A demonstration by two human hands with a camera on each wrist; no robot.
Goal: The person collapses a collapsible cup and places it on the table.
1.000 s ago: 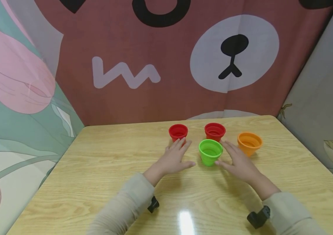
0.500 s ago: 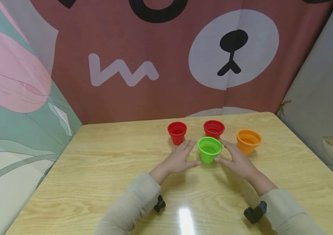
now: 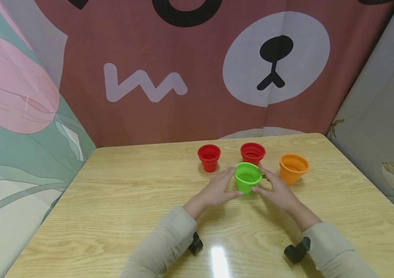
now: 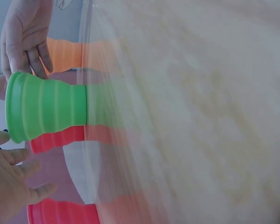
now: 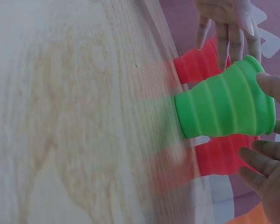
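A green ribbed cup (image 3: 247, 183) stands upright on the wooden table, between the two hands. My left hand (image 3: 217, 190) is at its left side, fingers spread and fingertips right at the rim. On the other side, my right hand (image 3: 279, 193) has its fingers extended beside the cup. In the right wrist view, the right thumb (image 5: 273, 87) overlaps the green rim while the other fingers are spread below it. The left wrist view shows the left fingers (image 4: 18, 170) loosely spread beside the green cup.
Behind the green cup stand a red cup (image 3: 252, 152) and, farther left, another red cup (image 3: 209, 158). An orange cup (image 3: 293, 170) is to the right, close behind the right hand. The wooden table (image 3: 131, 193) ends at a patterned cloth backdrop (image 3: 197, 119).
My left hand has moved right, away from the left red cup and up to the green cup. The right hand has shifted slightly closer to it. The cups stay in place.
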